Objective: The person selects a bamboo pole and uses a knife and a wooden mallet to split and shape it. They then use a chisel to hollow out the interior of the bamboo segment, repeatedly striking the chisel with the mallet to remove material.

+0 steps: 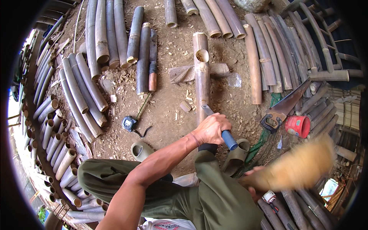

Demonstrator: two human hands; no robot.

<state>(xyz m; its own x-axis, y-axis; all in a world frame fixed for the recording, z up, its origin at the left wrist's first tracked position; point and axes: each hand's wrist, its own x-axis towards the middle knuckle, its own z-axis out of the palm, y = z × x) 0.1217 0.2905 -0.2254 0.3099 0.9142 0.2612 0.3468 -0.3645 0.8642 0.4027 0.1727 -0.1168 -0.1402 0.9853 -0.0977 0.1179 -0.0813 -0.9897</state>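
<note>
My left hand is closed round a chisel, its blue handle sticking out toward me. The chisel's metal blade points at the near part of a bamboo pole; whether it touches, I cannot tell. A round opening shows near the pole's far end. Beneath the pole a wooden block lies crosswise. At the lower right my right hand, partly hidden by my knee, grips a wooden mallet whose head is smeared by motion.
Cut bamboo lengths lie in rows at left, top and right. A tape measure rests on the chip-strewn ground. To the right are a handsaw and a red bucket. Sandals lie near my legs.
</note>
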